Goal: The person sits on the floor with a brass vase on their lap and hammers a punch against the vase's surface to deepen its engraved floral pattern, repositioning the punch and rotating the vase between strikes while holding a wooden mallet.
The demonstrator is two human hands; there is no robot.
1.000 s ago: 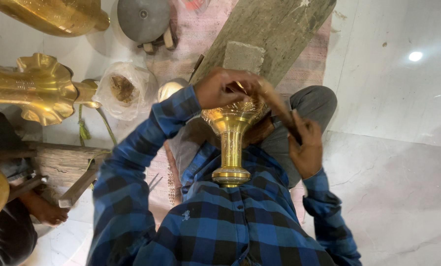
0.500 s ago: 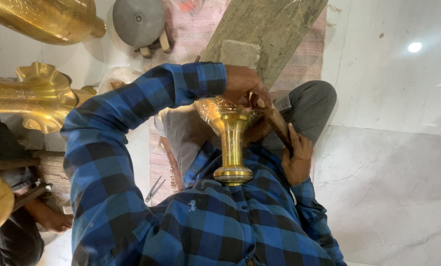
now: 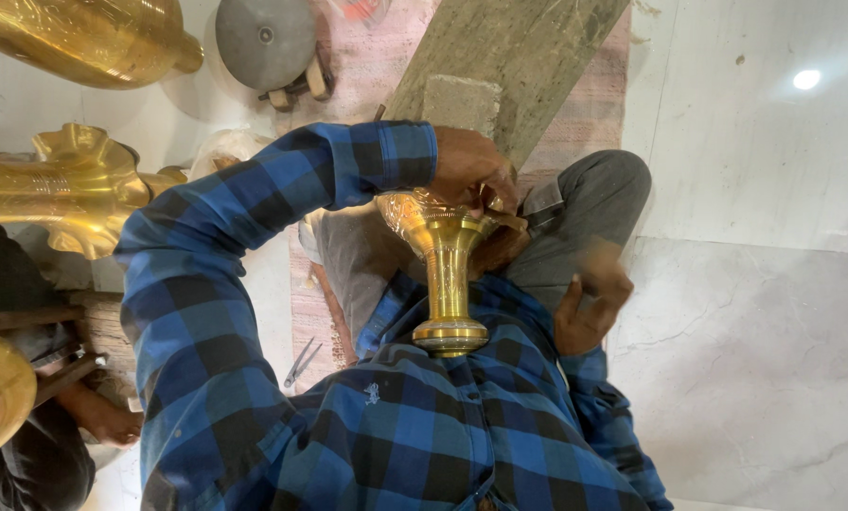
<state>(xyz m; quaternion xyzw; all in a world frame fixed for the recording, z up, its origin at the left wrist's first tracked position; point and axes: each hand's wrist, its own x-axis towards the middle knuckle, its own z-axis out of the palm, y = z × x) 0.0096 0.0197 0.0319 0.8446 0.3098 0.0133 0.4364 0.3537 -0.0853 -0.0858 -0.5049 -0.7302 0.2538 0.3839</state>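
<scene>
Left grip (image 3: 471, 170) clasps the flared polished brass stand (image 3: 446, 274); right grip (image 3: 590, 303), blurred, seems loosely curled.

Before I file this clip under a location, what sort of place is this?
Probably a brassware workshop: a brass stand under the left hand, large brass pieces nearby, a grey wheel and small shears on the floor.

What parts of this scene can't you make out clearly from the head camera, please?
- Right hand: motion-blurred; whether it holds anything cannot be told.
- Top of the brass stand: covered by the left hand, so the grip is unclear.
- Brass vessel: cut off by the top and left edges.
- Another person's foot: the rest lies beyond the left edge.
- Small metal tool on the floor: too small to identify.
</scene>
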